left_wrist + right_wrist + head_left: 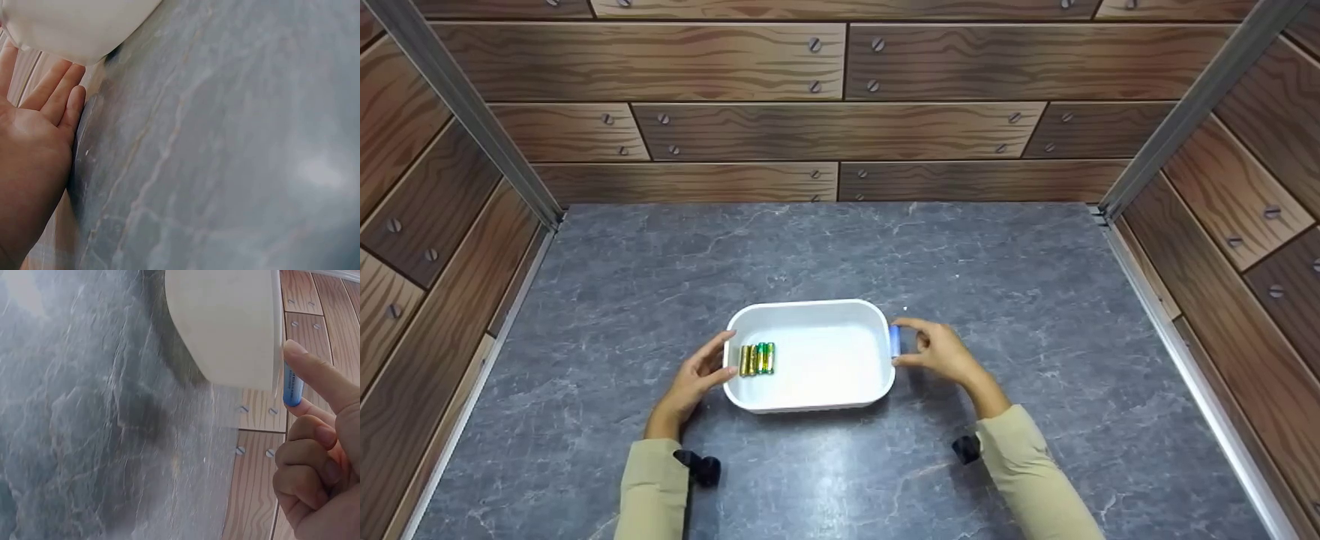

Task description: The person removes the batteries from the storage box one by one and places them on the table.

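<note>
Creased beige sleeves are worn with small black wrist cameras.

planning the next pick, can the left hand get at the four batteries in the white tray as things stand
Likely yes: the left hand is at the rim of the white tray, close beside the gold and green batteries, and nothing covers them from above.

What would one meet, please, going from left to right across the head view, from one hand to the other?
Left hand → two gold batteries → two green batteries → blue cylinder → right hand.
</note>
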